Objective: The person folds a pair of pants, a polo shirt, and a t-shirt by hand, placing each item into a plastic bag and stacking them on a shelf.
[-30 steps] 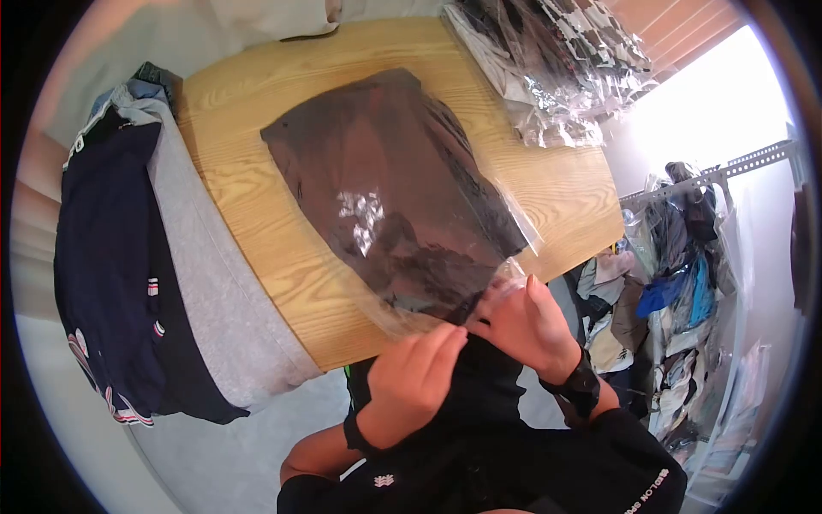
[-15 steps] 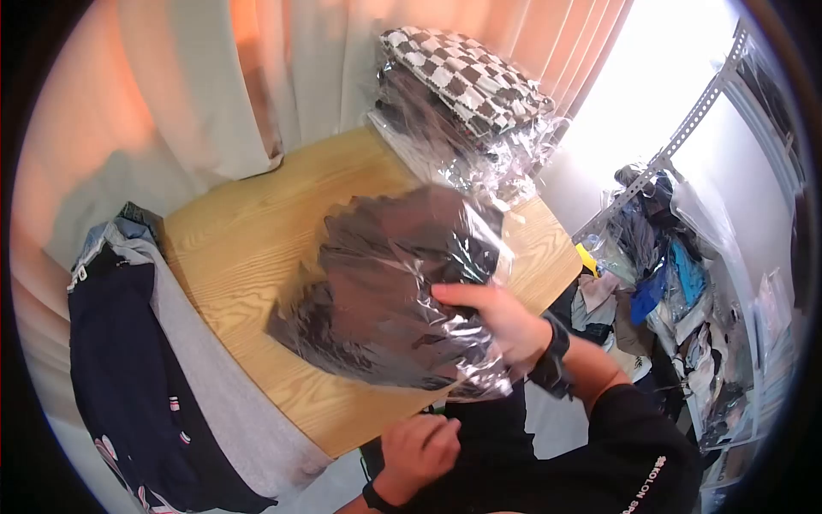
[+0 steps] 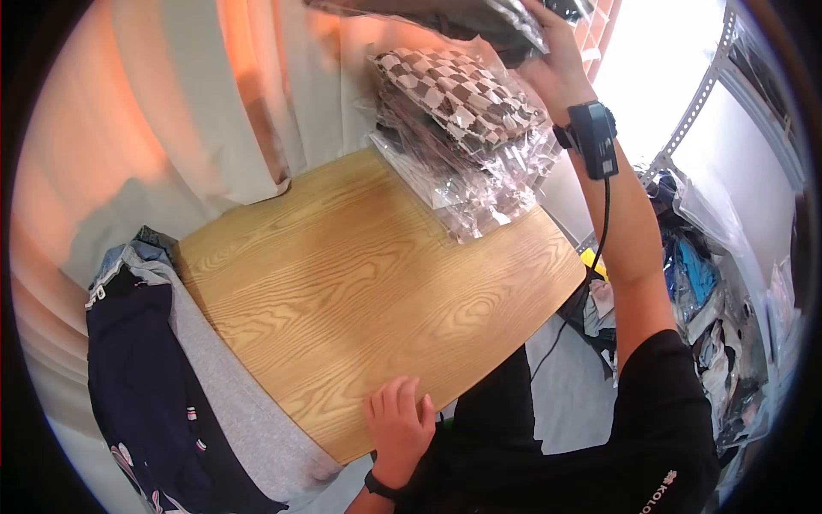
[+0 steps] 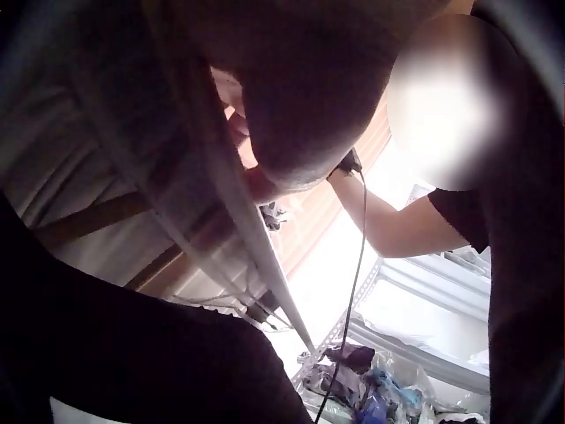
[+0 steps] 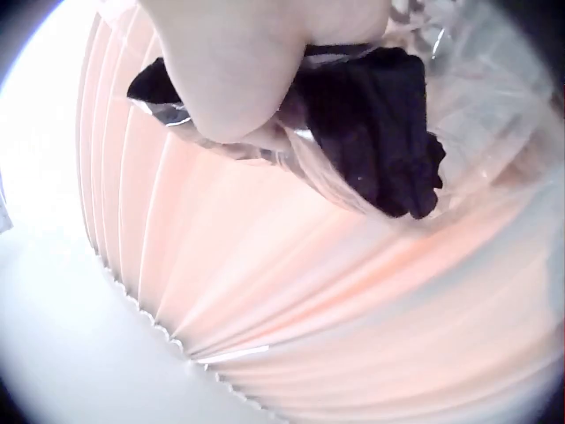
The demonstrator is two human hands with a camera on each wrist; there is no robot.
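Observation:
My right hand (image 3: 558,73) is raised at the top of the head view, gripping a dark garment in a clear plastic bag (image 3: 484,19). Much of that bag is cut off by the frame's top edge. In the right wrist view the fingers (image 5: 234,66) curl over the bag, and dark folded cloth (image 5: 371,132) shows through it. Just below stands a stack of bagged garments (image 3: 462,98), with a brown-and-white checked one on top. My left hand (image 3: 398,424) lies at the near edge of the wooden table (image 3: 360,265), fingers extended and holding nothing.
Navy trousers (image 3: 137,360) and a grey garment (image 3: 227,403) hang over the table's left side. Pale curtains (image 3: 205,103) rise behind it. Bagged clothes (image 3: 685,274) crowd a metal rack (image 3: 698,111) at right. A cable (image 3: 606,227) trails from the right wrist.
The bagged dark garment left the table, lifted by my right hand up and away over the stack. My left hand let go of the bag and now lies at the table's near edge.

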